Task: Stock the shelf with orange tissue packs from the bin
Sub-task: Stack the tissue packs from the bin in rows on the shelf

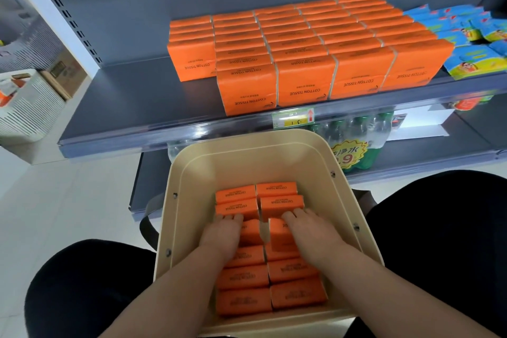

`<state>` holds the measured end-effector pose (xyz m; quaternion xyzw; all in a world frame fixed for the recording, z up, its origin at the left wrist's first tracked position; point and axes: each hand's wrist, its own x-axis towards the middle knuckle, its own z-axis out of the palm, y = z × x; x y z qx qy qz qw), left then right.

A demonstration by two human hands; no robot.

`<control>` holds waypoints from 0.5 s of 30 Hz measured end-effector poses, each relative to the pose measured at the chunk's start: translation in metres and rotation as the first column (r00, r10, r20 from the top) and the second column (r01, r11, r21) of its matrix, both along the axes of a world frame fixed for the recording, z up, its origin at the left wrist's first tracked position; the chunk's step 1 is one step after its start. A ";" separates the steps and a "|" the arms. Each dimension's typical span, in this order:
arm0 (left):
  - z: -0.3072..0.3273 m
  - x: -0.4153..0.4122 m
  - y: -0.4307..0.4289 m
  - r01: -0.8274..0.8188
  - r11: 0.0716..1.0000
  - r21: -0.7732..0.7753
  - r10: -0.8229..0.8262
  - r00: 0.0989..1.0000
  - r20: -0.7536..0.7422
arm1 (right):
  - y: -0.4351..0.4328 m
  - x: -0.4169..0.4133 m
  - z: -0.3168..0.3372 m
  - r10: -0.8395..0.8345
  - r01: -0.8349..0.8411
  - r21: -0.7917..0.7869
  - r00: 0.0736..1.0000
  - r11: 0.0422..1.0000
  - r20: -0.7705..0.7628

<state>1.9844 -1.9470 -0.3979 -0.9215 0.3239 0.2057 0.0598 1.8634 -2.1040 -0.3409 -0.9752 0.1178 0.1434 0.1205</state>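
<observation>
The orange tissue packs [297, 295] lie in two columns inside the beige bin [247, 156], between the person's knees. The left hand [222, 237] curls its fingers [230, 217] over the far edge of the left-column pack [251, 232], gripping it. The right hand [311, 230] grips the right-column pack [279, 233] likewise. Ahead, the shelf [131, 96] carries rows of stocked packs [301, 82], with blue packets [472, 60] just beside them.
</observation>
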 end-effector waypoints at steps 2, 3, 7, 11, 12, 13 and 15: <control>0.012 -0.001 0.000 -0.046 0.997 -0.059 0.045 0.999 -0.027 | -0.001 0.000 0.002 0.004 -0.004 -0.004 1.000 1.000 -0.006; 0.019 -0.002 0.000 -0.069 0.993 -0.099 0.066 0.997 -0.028 | -0.002 0.000 0.003 0.010 -0.010 -0.007 1.000 1.000 -0.006; 0.051 -0.003 0.004 -0.160 0.938 -0.308 0.153 0.987 -0.046 | -0.005 0.000 0.014 -0.003 0.003 -0.002 0.999 1.000 0.051; 0.095 -0.001 0.014 -0.121 0.875 -0.468 0.159 0.986 0.041 | -0.007 0.000 0.044 -0.022 0.026 -0.018 0.980 1.000 0.198; 0.107 0.000 0.017 -0.106 0.855 -0.507 0.167 0.983 0.076 | -0.007 0.000 0.054 -0.024 0.030 -0.023 0.974 0.999 0.224; 0.119 0.002 0.019 -0.094 0.825 -0.557 0.179 0.979 0.099 | -0.007 0.000 0.063 -0.024 0.033 -0.033 0.969 0.999 0.247; 0.145 0.005 0.021 -0.103 0.768 -0.633 0.216 0.971 0.105 | -0.009 0.003 0.084 -0.013 0.037 -0.069 0.944 0.997 0.330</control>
